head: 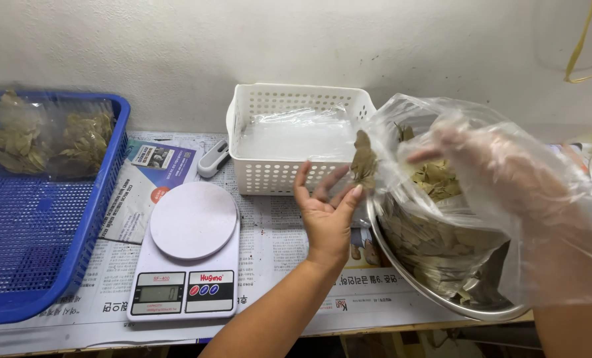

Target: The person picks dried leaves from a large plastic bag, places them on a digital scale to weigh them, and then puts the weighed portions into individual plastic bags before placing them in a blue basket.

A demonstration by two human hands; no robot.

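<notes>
My left hand (326,212) is bare, palm up, fingers spread. Its thumb and fingertips pinch the rim of a clear plastic bag (402,119) where a dried brown leaf (363,161) sticks up. The bag is full of dried leaves (435,238) and sits in a steel bowl (442,301) at the table's right. My right hand (488,166), in a loose clear plastic glove, hovers over the bag's mouth with fingers stretched left; it is blurred and nothing shows in its grasp.
A white digital kitchen scale (190,255) stands on newspaper left of my hand. Behind it are a white perforated basket (269,176) with clear plastic inside and a small white-grey device (213,159). A blue basket (37,225) holding bagged leaves (51,136) fills the left.
</notes>
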